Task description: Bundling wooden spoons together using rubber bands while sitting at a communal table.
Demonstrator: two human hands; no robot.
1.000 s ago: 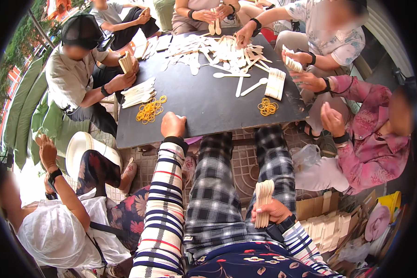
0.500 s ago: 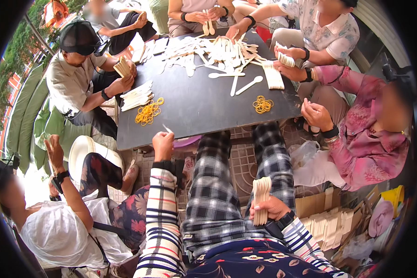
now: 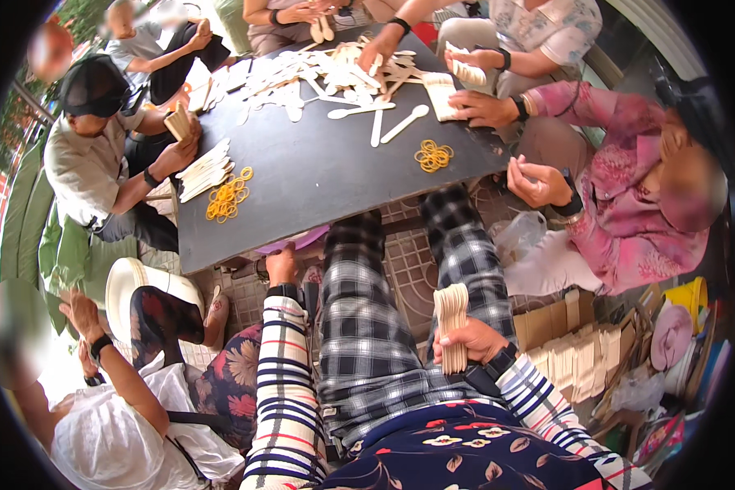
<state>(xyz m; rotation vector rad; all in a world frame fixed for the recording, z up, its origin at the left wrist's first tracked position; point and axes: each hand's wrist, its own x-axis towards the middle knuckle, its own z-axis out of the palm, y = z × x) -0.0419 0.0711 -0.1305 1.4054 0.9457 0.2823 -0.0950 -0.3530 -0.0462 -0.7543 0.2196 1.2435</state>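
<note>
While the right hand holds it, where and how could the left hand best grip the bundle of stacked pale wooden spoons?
On the bundle, probably the exposed stretch just below the rounded ends, coming from the person's left. The right hand wraps the lower half from the right, while the upper left flank is uncovered and fairly straight.
</note>
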